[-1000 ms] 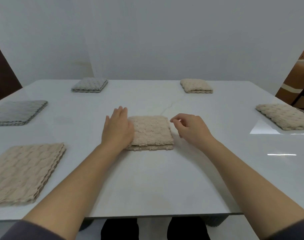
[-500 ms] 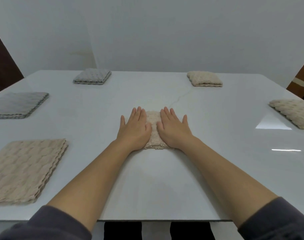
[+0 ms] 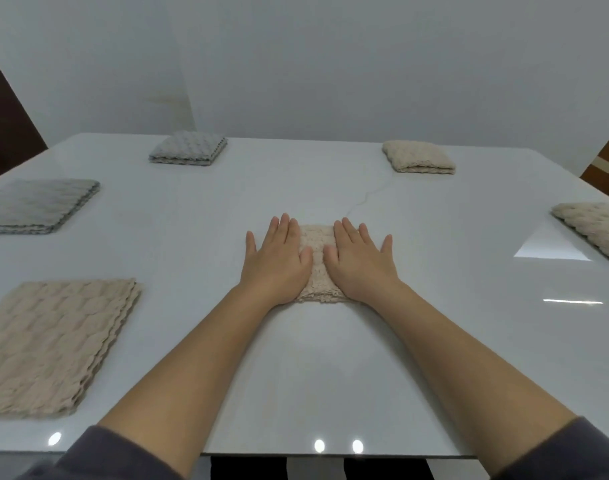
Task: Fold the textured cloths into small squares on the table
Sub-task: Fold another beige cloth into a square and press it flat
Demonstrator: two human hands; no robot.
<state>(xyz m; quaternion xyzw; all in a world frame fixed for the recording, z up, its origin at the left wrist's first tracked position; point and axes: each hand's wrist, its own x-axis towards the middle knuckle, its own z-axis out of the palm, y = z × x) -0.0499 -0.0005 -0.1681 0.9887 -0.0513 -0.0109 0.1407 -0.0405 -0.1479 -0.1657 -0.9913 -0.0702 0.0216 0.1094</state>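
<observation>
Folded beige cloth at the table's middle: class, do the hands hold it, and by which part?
Nothing is gripped. The left hand and right hand press flat on the folded beige cloth, one on each side.

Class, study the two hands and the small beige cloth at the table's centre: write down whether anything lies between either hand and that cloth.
Nothing visible does. The left hand and the right hand lie flat directly on the folded beige cloth, one on each side, a strip of cloth showing between them.
</observation>
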